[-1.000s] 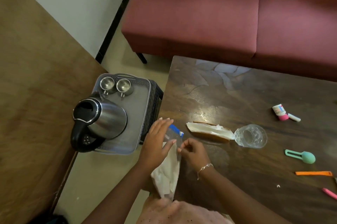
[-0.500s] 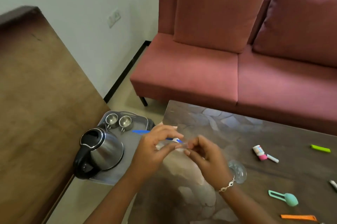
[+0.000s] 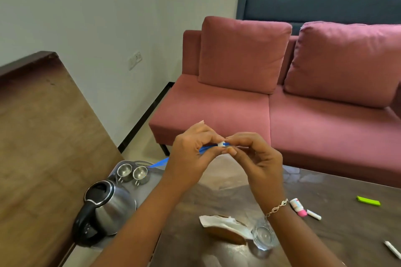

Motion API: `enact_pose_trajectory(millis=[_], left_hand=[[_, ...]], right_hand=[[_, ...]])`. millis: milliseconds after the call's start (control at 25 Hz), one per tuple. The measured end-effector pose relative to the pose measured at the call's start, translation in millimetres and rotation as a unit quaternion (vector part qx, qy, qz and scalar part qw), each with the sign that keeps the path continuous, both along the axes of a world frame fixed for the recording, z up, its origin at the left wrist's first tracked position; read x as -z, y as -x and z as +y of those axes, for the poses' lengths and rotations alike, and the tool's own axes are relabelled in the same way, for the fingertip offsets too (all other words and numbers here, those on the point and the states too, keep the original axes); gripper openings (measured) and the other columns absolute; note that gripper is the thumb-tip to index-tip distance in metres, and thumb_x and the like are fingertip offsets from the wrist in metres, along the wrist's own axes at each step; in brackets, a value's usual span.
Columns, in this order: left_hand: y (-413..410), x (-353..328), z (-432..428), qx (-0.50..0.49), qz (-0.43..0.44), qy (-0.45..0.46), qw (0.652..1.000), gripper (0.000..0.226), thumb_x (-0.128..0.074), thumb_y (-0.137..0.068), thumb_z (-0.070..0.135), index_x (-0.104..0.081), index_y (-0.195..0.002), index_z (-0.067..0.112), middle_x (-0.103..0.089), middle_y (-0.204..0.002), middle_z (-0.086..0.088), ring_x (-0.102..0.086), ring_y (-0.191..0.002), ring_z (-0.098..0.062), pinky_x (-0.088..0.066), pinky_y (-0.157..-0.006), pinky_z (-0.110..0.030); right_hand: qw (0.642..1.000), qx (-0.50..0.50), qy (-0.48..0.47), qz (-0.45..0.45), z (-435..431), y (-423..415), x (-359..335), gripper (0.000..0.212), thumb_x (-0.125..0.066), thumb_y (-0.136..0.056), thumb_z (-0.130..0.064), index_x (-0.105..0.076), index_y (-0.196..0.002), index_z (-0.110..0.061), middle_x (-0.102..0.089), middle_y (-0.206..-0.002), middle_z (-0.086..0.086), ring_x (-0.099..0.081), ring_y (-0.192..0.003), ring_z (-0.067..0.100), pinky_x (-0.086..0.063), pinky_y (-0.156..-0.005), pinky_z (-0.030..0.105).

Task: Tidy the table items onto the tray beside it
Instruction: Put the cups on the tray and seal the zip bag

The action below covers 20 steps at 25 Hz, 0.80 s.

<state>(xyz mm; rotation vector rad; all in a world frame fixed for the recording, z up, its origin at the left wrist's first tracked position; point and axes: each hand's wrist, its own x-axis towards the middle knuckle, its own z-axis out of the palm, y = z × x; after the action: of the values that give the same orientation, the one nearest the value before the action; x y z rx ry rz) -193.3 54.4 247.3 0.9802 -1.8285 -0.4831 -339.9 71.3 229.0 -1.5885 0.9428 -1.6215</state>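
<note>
Both my hands are raised in front of me over the table's left end. My left hand (image 3: 193, 156) and my right hand (image 3: 251, 153) pinch the blue zip strip of a clear plastic bag (image 3: 217, 171) at its small white slider (image 3: 221, 144). The bag hangs down behind my hands, see-through and hard to make out. The grey tray (image 3: 152, 174) sits on a stand left of the table, holding a steel kettle (image 3: 108, 208) and two small steel cups (image 3: 132, 172).
On the dark table (image 3: 347, 227) lie a brown piece with white paper (image 3: 225, 226), a clear glass (image 3: 263, 235), a small pink-capped tube (image 3: 298, 207), a green strip (image 3: 368, 201) and white sticks. A red sofa (image 3: 282, 103) stands behind; a wooden surface (image 3: 43, 147) is at left.
My hands lifted the bag from the table's near edge up to chest height. The view tilted upward, showing the sofa back and window.
</note>
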Motion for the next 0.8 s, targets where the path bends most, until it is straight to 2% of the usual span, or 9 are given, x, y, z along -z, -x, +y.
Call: enact_pose_trajectory(millis=[160, 320, 480, 560, 640, 680, 800], left_hand=[[4.6, -7.3, -1.7, -0.003, -0.028, 0.021, 0.999, 0.026, -0.062, -0.079, 0.030, -0.071, -0.080, 0.006, -0.068, -0.076, -0.002, -0.062, -0.073, -0.012, -0.039, -0.102, -0.023], [11.4, -9.0, 1.1, -0.016, -0.073, 0.030, 0.997, 0.027, -0.058, -0.081, 0.031, -0.066, -0.077, 0.006, -0.064, -0.073, -0.004, -0.060, -0.071, -0.018, -0.039, -0.095, -0.020], [12.7, -12.7, 3.0, -0.017, -0.077, 0.050, 0.996, 0.023, -0.057, -0.080, 0.023, -0.060, -0.071, 0.002, -0.063, -0.071, -0.009, -0.062, -0.075, -0.027, -0.038, -0.099, -0.020], [12.4, -19.4, 1.4, -0.013, -0.075, 0.046, 0.996, 0.019, -0.061, -0.078, 0.018, -0.059, -0.069, 0.001, -0.064, -0.071, -0.012, -0.062, -0.076, -0.029, -0.044, -0.093, -0.028], [14.6, -29.5, -1.6, -0.012, -0.085, 0.039, 0.996, 0.017, -0.065, -0.074, 0.015, -0.060, -0.067, 0.000, -0.064, -0.072, -0.012, -0.062, -0.077, -0.029, -0.048, -0.079, -0.043], [15.6, -35.3, -3.3, -0.011, -0.087, 0.038, 0.995, 0.018, -0.066, -0.073, 0.016, -0.060, -0.066, 0.000, -0.064, -0.072, -0.011, -0.062, -0.077, -0.028, -0.049, -0.073, -0.045], [16.4, -51.8, -11.7, -0.015, -0.076, 0.034, 0.996, 0.021, -0.070, -0.069, 0.020, -0.060, -0.064, 0.002, -0.064, -0.071, -0.012, -0.061, -0.073, -0.027, -0.047, -0.067, -0.039]], right_hand=[[1.000, -0.004, -0.001, -0.019, -5.8, 2.2, -7.1, 0.007, -0.064, -0.075, -0.024, -0.068, -0.078, -0.029, -0.064, -0.079, -0.002, -0.061, -0.076, 0.015, -0.049, -0.069, 0.023], [0.999, 0.041, 0.012, -0.003, -7.2, -1.8, -6.0, 0.009, -0.058, -0.079, -0.023, -0.061, -0.075, -0.031, -0.059, -0.076, -0.006, -0.058, -0.072, 0.015, -0.052, -0.066, 0.030], [0.997, 0.062, 0.031, 0.018, -3.0, -7.2, -7.4, 0.010, -0.052, -0.081, -0.023, -0.055, -0.076, -0.031, -0.058, -0.079, -0.009, -0.058, -0.076, 0.008, -0.048, -0.069, 0.018], [0.997, 0.065, 0.036, 0.012, -1.6, -9.4, -9.6, 0.012, -0.050, -0.082, -0.022, -0.052, -0.077, -0.032, -0.060, -0.086, -0.011, -0.060, -0.081, 0.008, -0.048, -0.072, 0.018], [0.996, 0.072, 0.042, 0.008, -2.4, -10.9, -14.0, 0.015, -0.049, -0.084, -0.018, -0.050, -0.079, -0.032, -0.061, -0.093, -0.009, -0.061, -0.087, 0.009, -0.048, -0.075, 0.019], [0.996, 0.077, 0.044, 0.010, -3.6, -11.5, -17.8, 0.018, -0.048, -0.085, -0.014, -0.049, -0.079, -0.030, -0.061, -0.094, -0.009, -0.061, -0.089, 0.007, -0.048, -0.076, 0.018], [0.993, 0.109, 0.052, 0.021, -11.7, -11.0, -31.9, 0.023, -0.045, -0.087, -0.005, -0.046, -0.078, -0.026, -0.062, -0.095, -0.014, -0.060, -0.088, -0.002, -0.042, -0.073, 0.007]])
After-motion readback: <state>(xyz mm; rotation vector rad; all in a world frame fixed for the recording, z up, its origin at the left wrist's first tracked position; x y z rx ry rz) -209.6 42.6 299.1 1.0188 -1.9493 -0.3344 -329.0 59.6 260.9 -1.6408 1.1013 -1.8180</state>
